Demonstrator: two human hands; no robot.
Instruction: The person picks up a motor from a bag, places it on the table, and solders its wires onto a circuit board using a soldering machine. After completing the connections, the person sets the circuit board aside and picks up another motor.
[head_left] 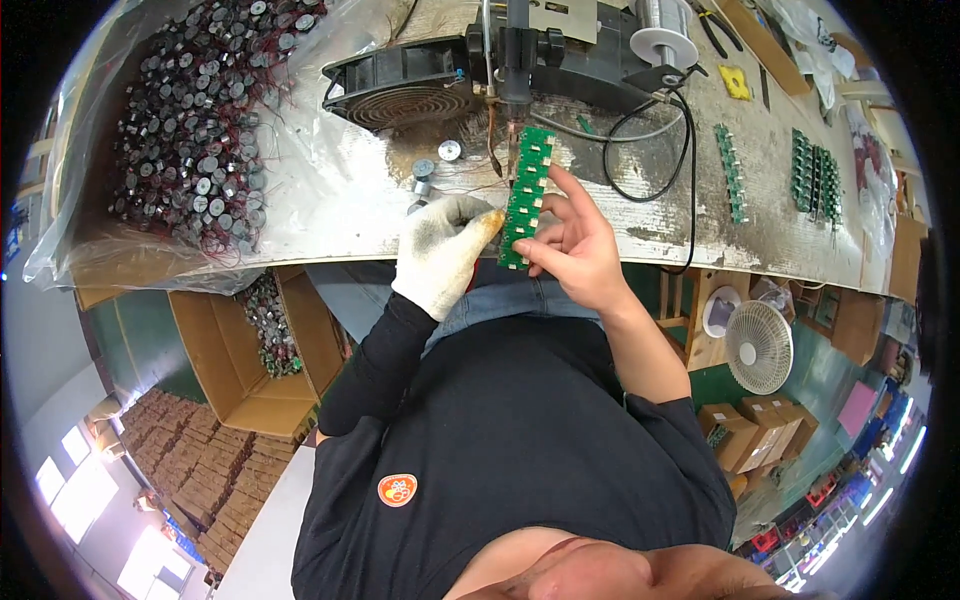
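Note:
A long green circuit board strip (527, 195) with pale connectors along one edge is tilted upright at the table's front edge. My bare right hand (575, 240) grips its lower right side between thumb and fingers. My left hand (447, 245), in a white glove with a stained thumb, is closed in a pinch against the board's left edge; what it pinches is hidden. Just above the board stands an upright soldering iron (515, 85), its tip close to the board's top. Small round motors (423, 170) with thin wires lie beside my left hand, one partly hidden by the glove.
A large heap of wired motors (200, 130) on plastic fills the table's left. Behind the iron are a black fan (400, 88) and a solder spool (664, 45). A black cable (692, 190) loops at right, before more green board strips (731, 175). An open carton (235, 350) stands below left.

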